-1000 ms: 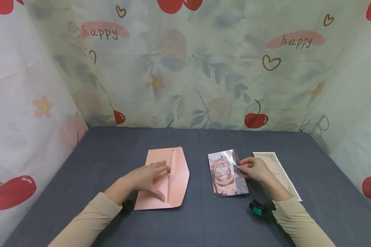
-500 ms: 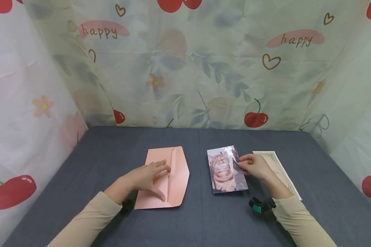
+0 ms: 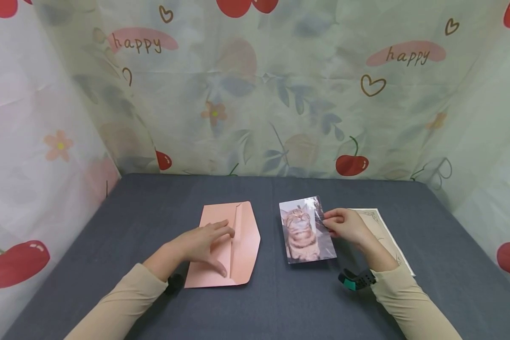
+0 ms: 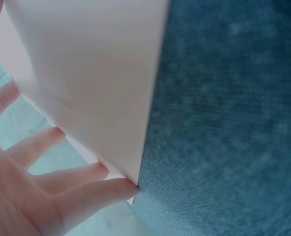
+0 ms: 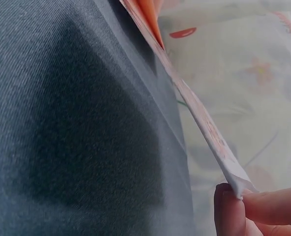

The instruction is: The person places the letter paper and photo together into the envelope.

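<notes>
While brown script reading "happy" appears twice on the cherry-printed pale fabric backdrop (image 3: 255,120), my right hand (image 3: 351,229) pinches the edge of a glossy rectangular cat photograph (image 3: 307,236), held above the dark blue woven tablecloth (image 3: 276,309), between a pink paper envelope (image 3: 245,245) with its flap unfolded and a cream scroll-bordered card (image 3: 386,240). My left hand (image 3: 203,243), fingers spread, touches the envelope.
</notes>
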`<action>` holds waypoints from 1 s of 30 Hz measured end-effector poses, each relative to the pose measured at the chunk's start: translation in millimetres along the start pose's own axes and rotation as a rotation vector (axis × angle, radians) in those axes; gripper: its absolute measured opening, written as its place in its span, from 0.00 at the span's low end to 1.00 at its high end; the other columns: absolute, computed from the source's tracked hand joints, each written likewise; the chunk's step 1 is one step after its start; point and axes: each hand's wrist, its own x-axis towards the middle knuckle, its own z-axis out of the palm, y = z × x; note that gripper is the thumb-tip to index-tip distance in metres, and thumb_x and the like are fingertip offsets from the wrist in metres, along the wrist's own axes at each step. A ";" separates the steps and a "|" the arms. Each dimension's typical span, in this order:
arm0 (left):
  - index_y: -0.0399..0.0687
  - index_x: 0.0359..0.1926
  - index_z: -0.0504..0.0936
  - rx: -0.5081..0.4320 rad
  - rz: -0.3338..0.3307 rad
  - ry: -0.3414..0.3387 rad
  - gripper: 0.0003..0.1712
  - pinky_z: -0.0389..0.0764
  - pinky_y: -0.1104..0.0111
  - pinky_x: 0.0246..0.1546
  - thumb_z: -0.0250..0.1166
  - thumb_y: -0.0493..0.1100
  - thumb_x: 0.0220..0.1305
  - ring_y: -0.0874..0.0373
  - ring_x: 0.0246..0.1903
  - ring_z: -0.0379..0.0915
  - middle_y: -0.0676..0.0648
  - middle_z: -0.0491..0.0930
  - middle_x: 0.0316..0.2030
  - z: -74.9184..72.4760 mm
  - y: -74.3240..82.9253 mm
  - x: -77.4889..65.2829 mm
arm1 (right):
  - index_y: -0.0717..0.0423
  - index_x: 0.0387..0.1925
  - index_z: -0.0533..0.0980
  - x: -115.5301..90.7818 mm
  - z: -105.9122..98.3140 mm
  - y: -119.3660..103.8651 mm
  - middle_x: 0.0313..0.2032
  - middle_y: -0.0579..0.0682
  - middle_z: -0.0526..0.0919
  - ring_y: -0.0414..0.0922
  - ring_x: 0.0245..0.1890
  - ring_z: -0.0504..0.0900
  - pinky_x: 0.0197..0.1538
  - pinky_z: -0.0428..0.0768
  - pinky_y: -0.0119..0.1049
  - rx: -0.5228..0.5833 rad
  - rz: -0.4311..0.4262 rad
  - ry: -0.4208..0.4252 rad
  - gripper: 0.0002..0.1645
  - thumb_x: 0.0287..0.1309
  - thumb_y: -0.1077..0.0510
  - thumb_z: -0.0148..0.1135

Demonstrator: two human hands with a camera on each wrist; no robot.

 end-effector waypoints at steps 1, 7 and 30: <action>0.62 0.54 0.67 -0.001 -0.003 -0.002 0.46 0.70 0.48 0.56 0.71 0.72 0.33 0.38 0.64 0.61 0.41 0.56 0.70 0.0 0.2 0.1 | 0.71 0.49 0.71 0.1 0.4 -0.8 0.39 0.63 0.82 0.37 0.27 0.78 0.34 0.82 0.33 -0.001 0.000 0.001 0.17 0.61 0.63 0.56; 0.63 0.55 0.67 -0.004 -0.024 -0.011 0.47 0.71 0.47 0.55 0.71 0.72 0.32 0.38 0.65 0.60 0.41 0.55 0.70 0.2 1.4 0.6 | 0.71 0.48 0.72 0.3 2.9 -3.9 0.39 0.64 0.82 0.37 0.27 0.78 0.34 0.82 0.33 0.011 -0.009 0.003 0.17 0.61 0.63 0.57; 0.64 0.54 0.67 -0.001 -0.030 -0.017 0.46 0.71 0.47 0.55 0.71 0.72 0.33 0.38 0.64 0.60 0.42 0.55 0.70 0.0 2.0 1.1 | 0.72 0.49 0.72 -1.4 8.9 -17.0 0.37 0.62 0.83 0.36 0.25 0.77 0.31 0.80 0.29 0.037 -0.061 -0.035 0.18 0.60 0.64 0.58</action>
